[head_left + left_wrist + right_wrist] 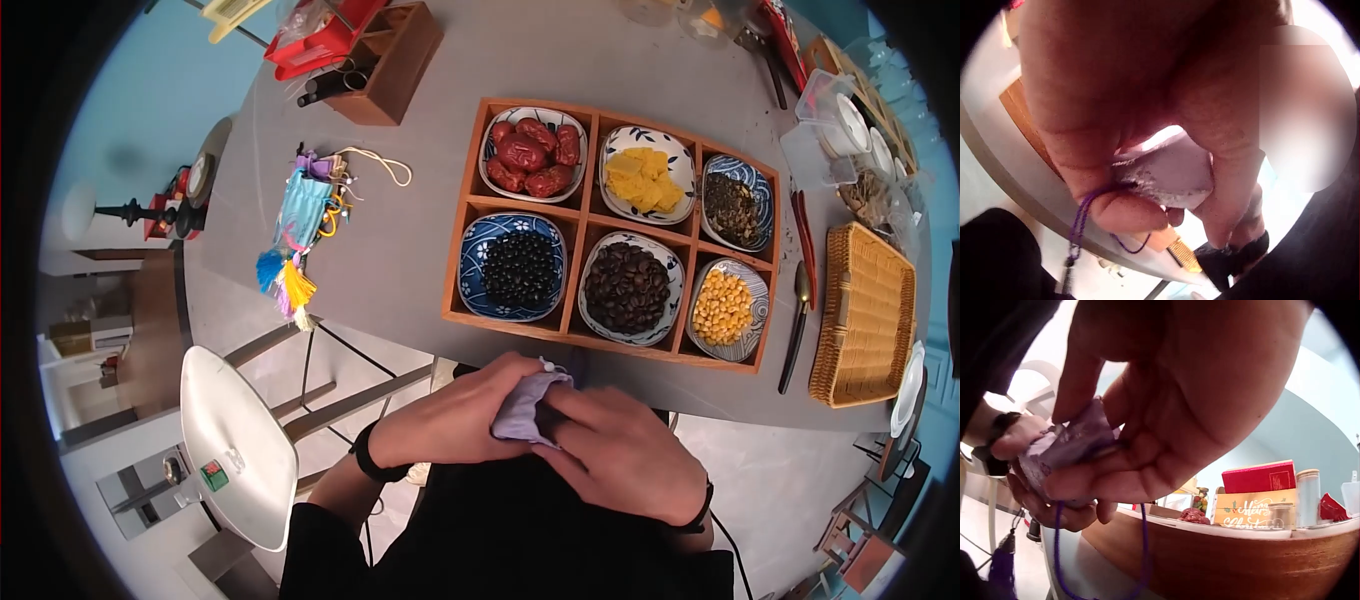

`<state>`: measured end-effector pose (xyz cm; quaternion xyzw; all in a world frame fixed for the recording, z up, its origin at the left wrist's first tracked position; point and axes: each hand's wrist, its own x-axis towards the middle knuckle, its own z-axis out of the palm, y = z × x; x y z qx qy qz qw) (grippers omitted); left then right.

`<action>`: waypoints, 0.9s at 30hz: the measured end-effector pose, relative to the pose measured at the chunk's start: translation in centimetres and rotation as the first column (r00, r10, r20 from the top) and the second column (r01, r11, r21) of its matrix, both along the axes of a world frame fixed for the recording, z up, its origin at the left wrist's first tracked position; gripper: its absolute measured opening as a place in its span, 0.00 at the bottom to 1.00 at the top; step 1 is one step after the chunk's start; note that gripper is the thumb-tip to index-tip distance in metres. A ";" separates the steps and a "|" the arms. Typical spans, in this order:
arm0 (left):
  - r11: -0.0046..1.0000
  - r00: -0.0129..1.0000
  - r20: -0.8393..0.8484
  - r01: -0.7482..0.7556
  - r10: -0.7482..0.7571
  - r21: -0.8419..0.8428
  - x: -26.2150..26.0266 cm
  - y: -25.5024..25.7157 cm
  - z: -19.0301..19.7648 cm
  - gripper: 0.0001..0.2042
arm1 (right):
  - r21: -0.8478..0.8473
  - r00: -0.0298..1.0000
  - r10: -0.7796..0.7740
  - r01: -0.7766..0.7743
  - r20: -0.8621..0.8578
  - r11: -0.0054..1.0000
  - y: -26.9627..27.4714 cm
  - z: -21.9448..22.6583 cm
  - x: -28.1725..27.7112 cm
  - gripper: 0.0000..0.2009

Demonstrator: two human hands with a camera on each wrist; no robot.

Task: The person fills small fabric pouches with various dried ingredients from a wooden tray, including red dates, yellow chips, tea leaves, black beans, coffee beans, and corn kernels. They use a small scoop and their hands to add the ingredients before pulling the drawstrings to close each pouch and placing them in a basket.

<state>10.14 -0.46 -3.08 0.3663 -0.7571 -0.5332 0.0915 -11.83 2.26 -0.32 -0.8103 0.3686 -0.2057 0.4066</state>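
A small lavender drawstring pouch (517, 412) is held in front of the body, its mouth spread toward the right. My left hand (440, 412) grips it from the left side with curled fingers and thumb. The fingers of my right hand (630, 450) are at the mouth and pinch the fabric there, as the right wrist view shows. A purple cord (1057, 550) hangs below in a loop, and a dark purple tassel (1004, 565) dangles nearby. The inside of the pouch is hidden. Just beyond the hands stands a divided wooden tray (625, 345).
The tray's bowls hold red dates (522, 152), yellow pieces (645, 180), dried leaves (733, 210), black beans (522, 271), dark brown beans (627, 287) and corn kernels (722, 308). Tasselled pouches (305, 210) lie left, a wicker basket (862, 315) and dark-handled spoon (797, 330) right. A white chair (240, 440) stands left.
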 end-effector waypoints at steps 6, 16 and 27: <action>0.968 0.980 0.030 -0.191 0.198 -0.164 0.6 0.5 -0.2 0.38 | -0.035 0.994 0.031 -0.035 -0.107 0.999 -0.5 0.3 1.6 0.08; 0.943 0.941 -0.080 -0.331 0.329 -0.014 3.5 0.9 -1.5 0.30 | -0.073 0.995 -0.042 0.048 0.085 0.996 -0.9 1.8 0.7 0.17; 0.913 0.951 -0.151 -0.205 0.271 0.352 3.7 0.5 -0.6 0.35 | 0.000 0.996 -0.051 0.051 0.074 0.999 -0.5 4.3 -0.2 0.20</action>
